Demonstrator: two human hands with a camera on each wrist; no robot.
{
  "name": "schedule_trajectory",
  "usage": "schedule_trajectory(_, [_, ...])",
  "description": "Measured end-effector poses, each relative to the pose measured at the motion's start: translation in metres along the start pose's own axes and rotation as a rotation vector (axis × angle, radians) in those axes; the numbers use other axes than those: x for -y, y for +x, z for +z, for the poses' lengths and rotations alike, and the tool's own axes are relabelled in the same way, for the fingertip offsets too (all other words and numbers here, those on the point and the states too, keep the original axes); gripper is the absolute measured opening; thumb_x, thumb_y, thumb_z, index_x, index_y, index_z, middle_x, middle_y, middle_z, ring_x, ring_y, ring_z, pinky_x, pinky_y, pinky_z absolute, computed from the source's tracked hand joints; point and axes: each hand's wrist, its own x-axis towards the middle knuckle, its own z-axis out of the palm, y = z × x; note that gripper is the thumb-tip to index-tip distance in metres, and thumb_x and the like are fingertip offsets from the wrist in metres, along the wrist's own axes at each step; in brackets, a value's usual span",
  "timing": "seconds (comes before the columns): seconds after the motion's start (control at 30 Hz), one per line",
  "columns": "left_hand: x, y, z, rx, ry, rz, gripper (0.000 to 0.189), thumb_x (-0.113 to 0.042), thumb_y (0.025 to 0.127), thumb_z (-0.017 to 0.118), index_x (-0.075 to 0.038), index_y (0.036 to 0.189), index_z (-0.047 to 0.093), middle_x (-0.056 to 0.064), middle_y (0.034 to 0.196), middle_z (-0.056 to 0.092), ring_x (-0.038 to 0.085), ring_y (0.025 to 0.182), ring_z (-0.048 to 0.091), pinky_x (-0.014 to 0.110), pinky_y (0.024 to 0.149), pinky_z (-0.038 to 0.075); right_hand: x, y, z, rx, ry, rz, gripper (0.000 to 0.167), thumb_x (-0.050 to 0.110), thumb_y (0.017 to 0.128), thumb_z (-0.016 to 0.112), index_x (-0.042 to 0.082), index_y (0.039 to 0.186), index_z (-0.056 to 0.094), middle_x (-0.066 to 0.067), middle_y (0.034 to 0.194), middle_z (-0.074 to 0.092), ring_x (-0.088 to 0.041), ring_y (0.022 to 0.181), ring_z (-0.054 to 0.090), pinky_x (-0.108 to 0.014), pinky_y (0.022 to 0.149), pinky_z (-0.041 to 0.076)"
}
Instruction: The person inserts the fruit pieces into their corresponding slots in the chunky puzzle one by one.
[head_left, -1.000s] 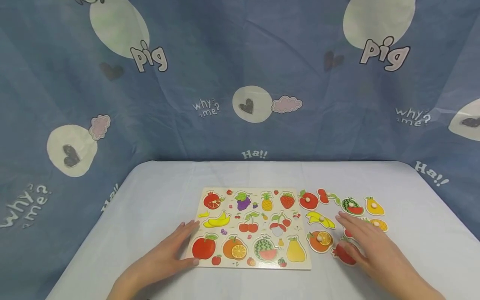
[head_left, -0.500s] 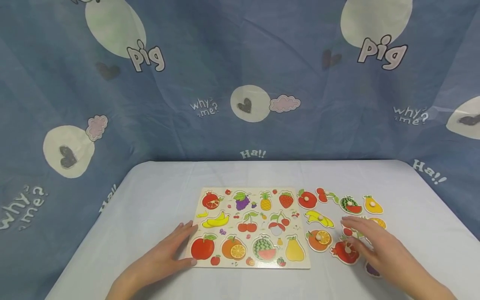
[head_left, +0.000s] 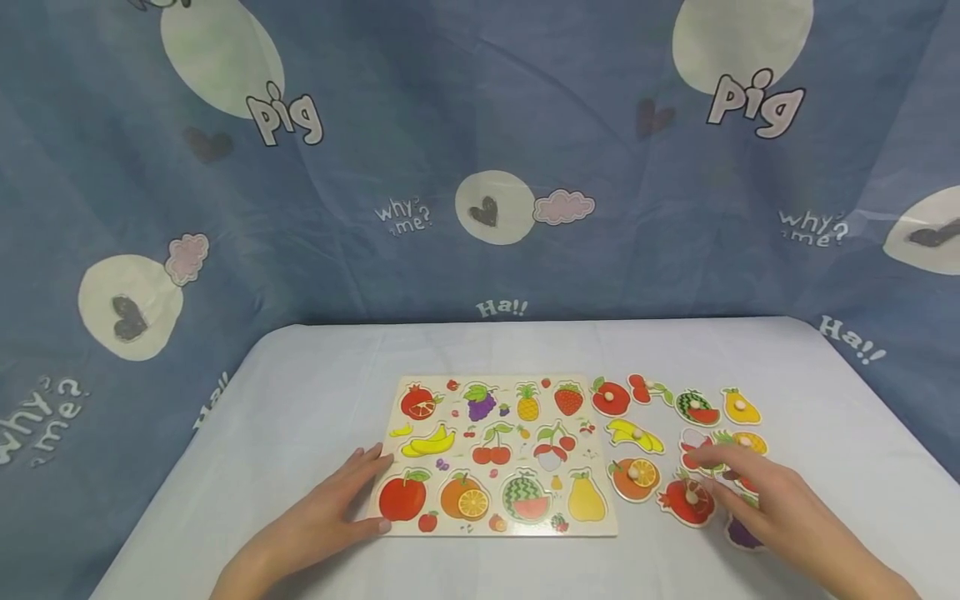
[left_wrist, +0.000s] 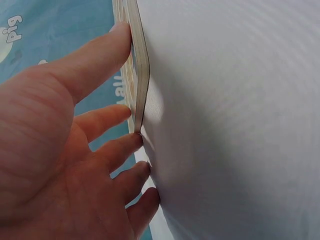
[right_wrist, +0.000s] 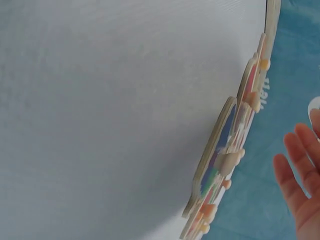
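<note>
My left hand [head_left: 322, 517] rests at the near left corner of a wooden fruit puzzle board [head_left: 592, 454]. In the left wrist view its thumb and index fingertip touch the edge of the board [left_wrist: 140, 75], fingers loosely spread. My right hand [head_left: 787, 508] hovers over knobbed puzzle pieces right of the board, fingers relaxed and gripping nothing. Its fingertips are nearest the pomegranate piece [head_left: 684, 502] and the lychee piece [head_left: 692, 442]. It partly covers a grape piece [head_left: 741, 535]. In the right wrist view the fingers [right_wrist: 300, 167] stand apart from the pieces.
More pieces lie right of the board: apple [head_left: 609, 400], cherries [head_left: 641, 389], watermelon [head_left: 692, 415], pear [head_left: 738, 412], bananas [head_left: 630, 427], orange [head_left: 624, 483] and pineapple [head_left: 753, 442]. A white cloth covers the table [head_left: 337, 358]; a blue printed curtain [head_left: 375, 275] hangs behind.
My right hand has drifted slightly right and nearer to me, uncovering more of the pomegranate, lychee and grape pieces. My left hand stays at the board's corner. The head view shifts slightly.
</note>
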Motion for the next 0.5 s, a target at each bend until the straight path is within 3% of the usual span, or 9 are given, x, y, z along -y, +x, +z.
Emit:
schedule_trajectory(0.13, [0.001, 0.0, 0.0, -0.002, 0.002, 0.002, 0.084, -0.043, 0.074, 0.083, -0.024, 0.147, 0.047, 0.006, 0.157, 0.035, 0.032, 0.144, 0.026, 0.061, 0.104, 0.037, -0.002, 0.0, 0.003, 0.005, 0.065, 0.007, 0.041, 0.01, 0.078, 0.084, 0.026, 0.111, 0.067, 0.009, 0.109, 0.07, -0.003, 0.091, 0.063, -0.023, 0.073, 0.056])
schedule_trajectory(0.27, [0.0, -0.001, 0.0, -0.004, -0.002, 0.005, 0.084, -0.043, 0.074, 0.083, -0.024, 0.147, 0.047, 0.006, 0.156, 0.035, 0.032, 0.145, 0.025, 0.061, 0.105, 0.036, -0.006, 0.001, 0.005, 0.027, 0.135, 0.013, 0.037, 0.007, 0.077, 0.083, 0.023, 0.108, 0.068, 0.007, 0.104, 0.07, -0.003, 0.081, 0.063, -0.022, 0.068, 0.056])
schedule_trajectory(0.5, [-0.001, -0.001, 0.0, -0.004, 0.0, 0.006, 0.084, -0.043, 0.074, 0.083, -0.024, 0.147, 0.047, 0.006, 0.157, 0.035, 0.031, 0.145, 0.025, 0.061, 0.105, 0.036, -0.017, 0.003, 0.005, 0.151, 0.189, 0.038, 0.029, 0.018, 0.082, 0.081, 0.021, 0.107, 0.068, 0.013, 0.095, 0.067, -0.003, 0.08, 0.059, -0.022, 0.065, 0.055])
